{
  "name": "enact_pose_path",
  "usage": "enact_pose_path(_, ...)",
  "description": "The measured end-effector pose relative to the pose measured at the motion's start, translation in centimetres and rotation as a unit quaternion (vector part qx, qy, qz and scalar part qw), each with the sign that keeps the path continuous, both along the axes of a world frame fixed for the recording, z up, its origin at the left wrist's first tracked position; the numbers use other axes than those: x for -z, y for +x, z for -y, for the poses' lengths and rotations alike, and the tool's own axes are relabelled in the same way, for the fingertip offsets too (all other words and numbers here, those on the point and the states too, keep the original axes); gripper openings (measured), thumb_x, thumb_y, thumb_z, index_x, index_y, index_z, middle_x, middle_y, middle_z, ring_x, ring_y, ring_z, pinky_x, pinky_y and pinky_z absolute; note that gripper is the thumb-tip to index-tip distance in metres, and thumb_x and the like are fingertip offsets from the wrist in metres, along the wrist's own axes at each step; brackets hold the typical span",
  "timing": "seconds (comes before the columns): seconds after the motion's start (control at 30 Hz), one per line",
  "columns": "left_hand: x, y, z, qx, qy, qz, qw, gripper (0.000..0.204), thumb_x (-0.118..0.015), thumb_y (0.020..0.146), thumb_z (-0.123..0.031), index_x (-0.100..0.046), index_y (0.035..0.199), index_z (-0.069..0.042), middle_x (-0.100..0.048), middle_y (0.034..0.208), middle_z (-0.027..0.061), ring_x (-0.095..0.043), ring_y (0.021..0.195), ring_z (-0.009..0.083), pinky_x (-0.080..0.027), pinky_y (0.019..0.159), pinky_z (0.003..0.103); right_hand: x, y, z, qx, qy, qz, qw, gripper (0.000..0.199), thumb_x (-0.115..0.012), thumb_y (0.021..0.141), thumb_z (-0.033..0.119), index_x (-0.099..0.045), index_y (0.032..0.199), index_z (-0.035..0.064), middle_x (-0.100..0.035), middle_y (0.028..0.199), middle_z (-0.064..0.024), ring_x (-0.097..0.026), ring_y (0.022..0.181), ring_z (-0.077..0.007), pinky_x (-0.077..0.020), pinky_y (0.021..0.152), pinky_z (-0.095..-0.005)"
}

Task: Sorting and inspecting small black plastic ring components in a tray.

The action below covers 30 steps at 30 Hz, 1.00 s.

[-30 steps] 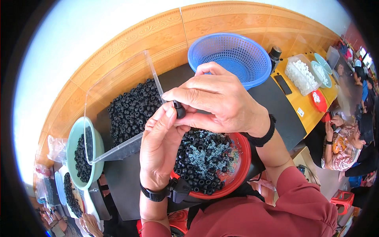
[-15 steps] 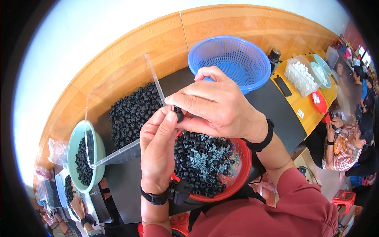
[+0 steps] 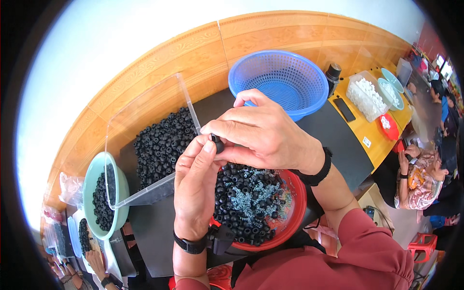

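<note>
A small round black plastic part [image 3: 217,144] is pinched between the thumb and fingers of my left hand [image 3: 195,179]. My right hand [image 3: 266,128] comes over from the right, its thumb and fingertips closed on the same part's upper end. Just below both hands sits a red basin [image 3: 300,212], holding many similar black parts [image 3: 237,193] and a heap of small grey-blue coiled pieces [image 3: 258,200]. To the left of my hands stands a clear plastic box [image 3: 145,193] with a pile of black parts [image 3: 162,142] in it.
A blue perforated basket [image 3: 280,89] is behind my hands, with a dark bottle [image 3: 333,75] beside it. A pale green basin [image 3: 123,193] of black parts is at the left. On the yellow table lie a phone [image 3: 344,109] and a tub of white pieces [image 3: 367,94]. Other people work at both sides.
My hands keep the black part pinched at nearly the same spot, with only slight finger shifts. The view has tilted a little. At lower left, another person's hand has moved.
</note>
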State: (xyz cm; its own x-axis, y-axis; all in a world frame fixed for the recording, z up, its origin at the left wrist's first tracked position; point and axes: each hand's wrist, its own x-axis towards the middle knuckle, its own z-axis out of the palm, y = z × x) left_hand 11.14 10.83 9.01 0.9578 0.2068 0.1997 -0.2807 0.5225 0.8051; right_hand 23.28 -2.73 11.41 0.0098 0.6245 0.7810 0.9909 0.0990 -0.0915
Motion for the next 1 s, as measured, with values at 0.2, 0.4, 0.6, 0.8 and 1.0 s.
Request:
enact_pose_path(0.2,0.2,-0.3,-0.2,-0.034,0.041,-0.004,0.999,0.024,-0.053,0.098,-0.016,-0.060,0.113,0.001,-0.063,0.104,0.0045,-0.058,0.098,0.0125,-0.044,0.089,0.030,-0.3,0.3,-0.2,-0.079,0.021,-0.068,0.994,0.018,-0.068,0.085,0.017,-0.067,0.098,0.0048,-0.065,0.083,-0.0059,-0.061,0.074,-0.0187,-0.0430,0.073,-0.0331)
enact_pose_path(0.4,-0.1,0.1,0.5,-0.052,0.056,-0.035,0.996,0.021,-0.056,0.097,-0.017,-0.063,0.109,-0.001,-0.065,0.098,0.0032,-0.056,0.086,0.0090,-0.044,0.079,0.025,0.2,0.9,-0.3,-0.171,0.036,-0.253,0.952,0.014,-0.062,0.090,0.008,-0.069,0.099,-0.0014,-0.069,0.086,-0.0148,-0.067,0.070,-0.0232,-0.0528,0.064,-0.0303)
enact_pose_path(0.6,0.1,0.3,0.7,-0.068,0.031,-0.039,0.996,0.017,-0.058,0.096,-0.016,-0.066,0.103,-0.003,-0.068,0.094,0.0040,-0.057,0.080,0.0074,-0.045,0.076,0.023,0.2,0.9,-0.1,-0.174,-0.009,-0.307,0.936,0.017,-0.064,0.088,0.009,-0.069,0.100,-0.0027,-0.070,0.091,-0.0151,-0.068,0.080,-0.0271,-0.0537,0.070,-0.0324)
enact_pose_path(0.8,0.4,0.1,0.0,-0.084,0.041,-0.020,0.995,0.020,-0.056,0.097,-0.018,-0.066,0.105,-0.002,-0.067,0.099,0.0043,-0.059,0.089,0.0094,-0.045,0.084,0.027,-0.1,-0.9,-0.3,0.021,-0.029,-0.071,0.997,0.043,-0.078,0.076,0.021,-0.065,0.112,0.0044,-0.068,0.101,-0.0072,-0.064,0.085,-0.0200,-0.0455,0.081,-0.0353)
enact_pose_path(1.0,0.5,-0.1,0.2,-0.082,0.032,-0.008,0.996,0.022,-0.053,0.098,-0.018,-0.065,0.105,-0.001,-0.065,0.100,0.0038,-0.059,0.092,0.0102,-0.045,0.087,0.029,0.2,-1.8,-1.0,0.087,-0.005,-0.006,0.996,0.040,-0.079,0.072,0.024,-0.063,0.104,0.0058,-0.066,0.095,-0.0039,-0.063,0.084,-0.0176,-0.0433,0.084,-0.0370)
